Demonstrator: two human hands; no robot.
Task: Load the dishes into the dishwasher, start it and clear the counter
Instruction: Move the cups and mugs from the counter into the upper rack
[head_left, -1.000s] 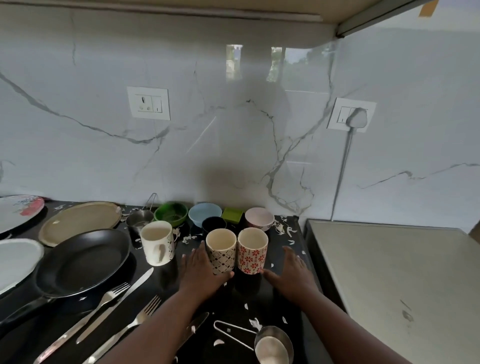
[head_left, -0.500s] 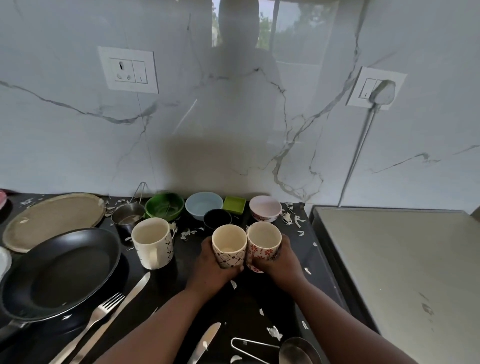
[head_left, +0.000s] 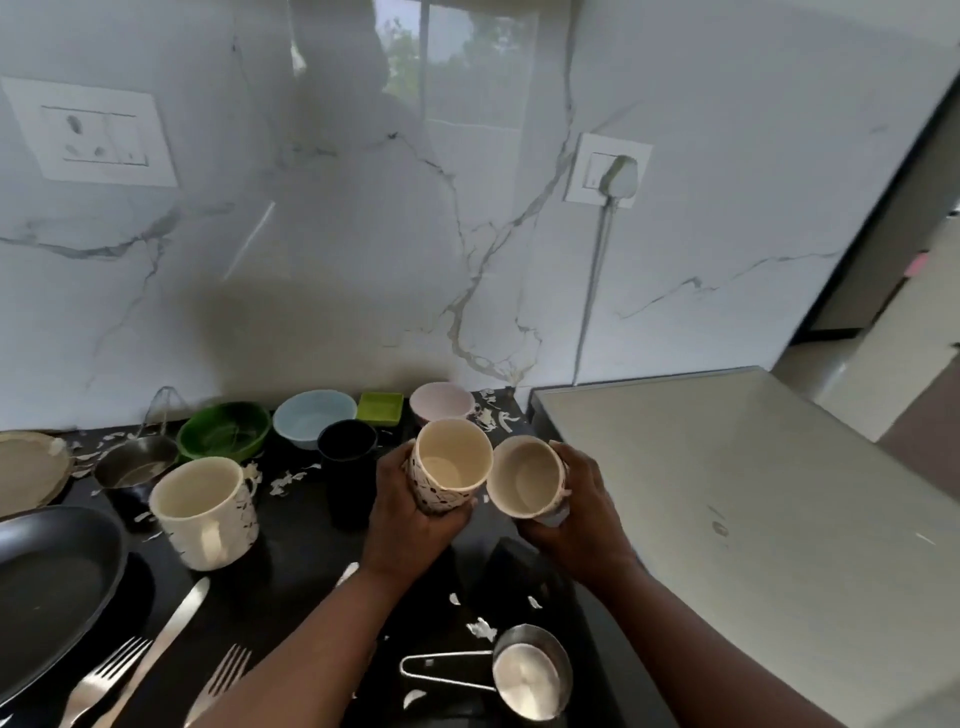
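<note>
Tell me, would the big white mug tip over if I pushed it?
Probably not easily: the white mug stands upright and looks wide and squat. It looks ceramic, so likely heavy and breakable. Its glossy side may be slippery on the counter.

Two cups are up off the black counter (head_left: 291, 561), side by side and almost touching. The left hand (head_left: 410, 512) grips the black-and-white patterned cup (head_left: 451, 470), tilted so its cream inside shows. The right hand (head_left: 584, 512) grips the second cup (head_left: 524, 478), tipped further over, mouth facing the camera. A big speckled mug (head_left: 205, 512) stands upright at left, handle forward.
</note>
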